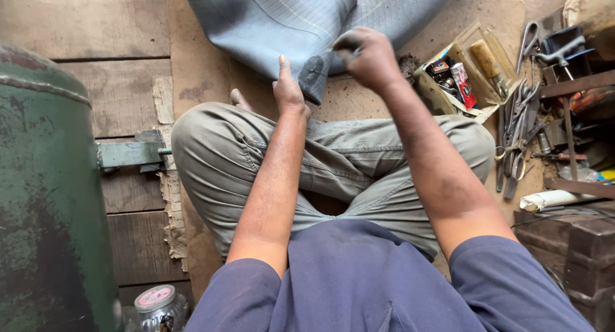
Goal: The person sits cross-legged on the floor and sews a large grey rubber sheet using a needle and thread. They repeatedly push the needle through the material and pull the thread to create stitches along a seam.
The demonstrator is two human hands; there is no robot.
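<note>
Two hands work a grey rubber inner tube spread on the floor before crossed legs. The left hand lies flat, steadying its folded edge; the right hand is raised, closed, apparently pinching something small. This looks like patching; pressing down accurately seems next.

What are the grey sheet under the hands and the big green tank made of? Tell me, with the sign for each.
Grey sheet: looks like rubber, matte, with fine moulded lines, and it bends softly; possibly an inner tube. Green tank: seemingly metal, its paint worn and rust-stained, with a bracket on its side.
</note>
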